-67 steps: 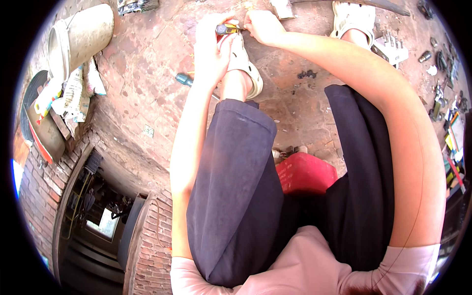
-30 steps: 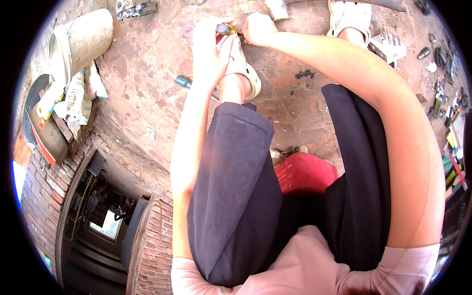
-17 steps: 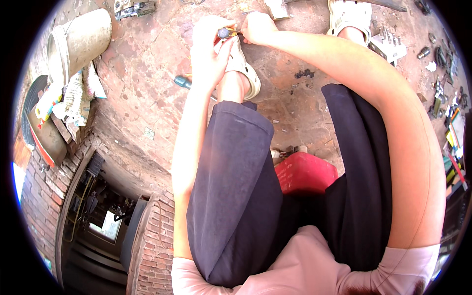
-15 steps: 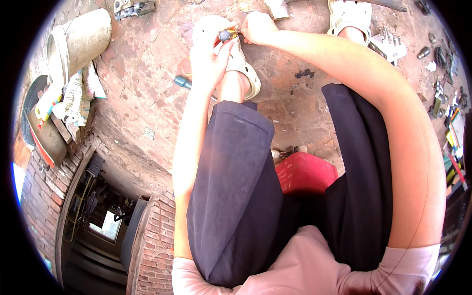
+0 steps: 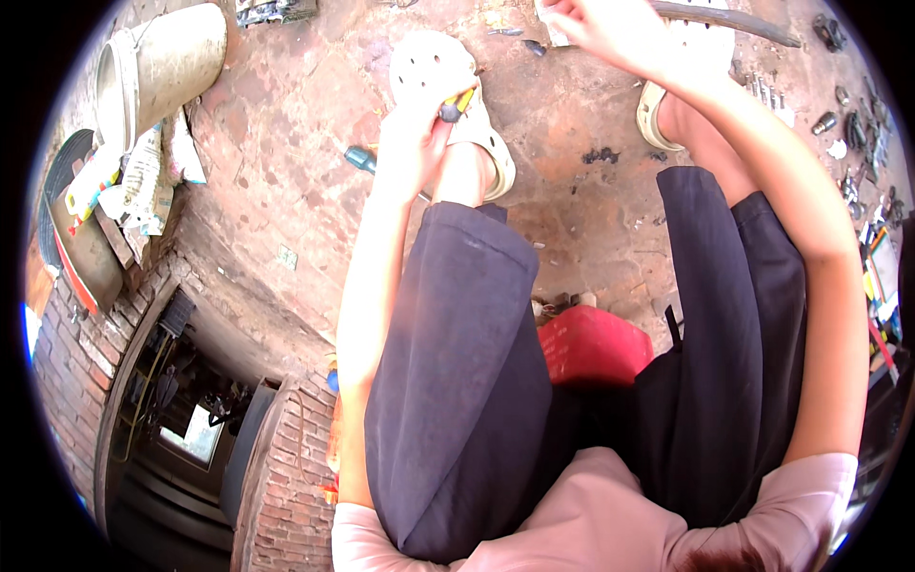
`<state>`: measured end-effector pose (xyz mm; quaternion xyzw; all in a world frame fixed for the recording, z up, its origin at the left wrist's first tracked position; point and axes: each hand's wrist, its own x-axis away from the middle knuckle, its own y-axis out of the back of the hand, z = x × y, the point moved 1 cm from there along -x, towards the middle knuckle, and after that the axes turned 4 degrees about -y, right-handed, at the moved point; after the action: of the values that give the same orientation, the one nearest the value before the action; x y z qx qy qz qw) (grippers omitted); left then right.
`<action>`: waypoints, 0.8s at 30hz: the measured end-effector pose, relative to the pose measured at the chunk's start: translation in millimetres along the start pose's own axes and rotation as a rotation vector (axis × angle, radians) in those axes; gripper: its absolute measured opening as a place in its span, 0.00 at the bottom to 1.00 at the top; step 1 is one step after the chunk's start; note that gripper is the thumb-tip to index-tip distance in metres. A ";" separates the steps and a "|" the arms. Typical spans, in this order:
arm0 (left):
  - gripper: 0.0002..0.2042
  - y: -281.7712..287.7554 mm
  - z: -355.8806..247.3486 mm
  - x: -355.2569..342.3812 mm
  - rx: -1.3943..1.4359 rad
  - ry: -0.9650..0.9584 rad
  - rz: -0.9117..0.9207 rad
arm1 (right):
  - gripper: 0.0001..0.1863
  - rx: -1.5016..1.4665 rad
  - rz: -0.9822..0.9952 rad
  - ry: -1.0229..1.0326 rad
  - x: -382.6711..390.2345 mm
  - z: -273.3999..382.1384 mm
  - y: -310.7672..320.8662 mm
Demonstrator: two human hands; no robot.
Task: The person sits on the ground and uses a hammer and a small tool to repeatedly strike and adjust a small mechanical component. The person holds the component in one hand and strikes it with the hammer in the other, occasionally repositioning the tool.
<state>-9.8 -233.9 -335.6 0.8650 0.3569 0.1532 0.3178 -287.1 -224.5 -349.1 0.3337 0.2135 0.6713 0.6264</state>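
My left hand [image 5: 419, 133] is closed around a screwdriver [image 5: 456, 107] with a yellow and dark handle, beside the cream clog [image 5: 434, 62] on my left foot. The handle's rounded end faces up, and the tool's far end is hidden by the fingers. Near the top edge, my right hand [image 5: 610, 30] is over a pale, block-like object [image 5: 553, 36] on the floor. Its fingers are loosely bent and apart, partly washed out by glare, with nothing visible in them. A second screwdriver with a teal handle [image 5: 360, 159] lies left of my left forearm.
A red box [image 5: 596, 345] is between my legs. A dirty white bucket [image 5: 176, 67] lies tipped at the far left, above a brick wall [image 5: 81, 381]. Metal parts [image 5: 827, 124] are scattered at the right, and a dark bar [image 5: 734, 17] lies at the top right.
My right hand has left the screwdriver and moved right and away toward the pale object. The left hand keeps the screwdriver, its handle now tilted differently. My right leg shows more.
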 end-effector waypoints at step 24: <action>0.14 -26.1 -4.4 -2.3 0.097 0.074 -0.084 | 0.22 0.632 0.249 -0.206 -14.9 -72.5 15.5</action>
<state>-27.1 -219.5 -349.6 0.8574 0.4112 0.1544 0.2682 -349.9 -231.6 -390.6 0.6004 0.3040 0.6061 0.4240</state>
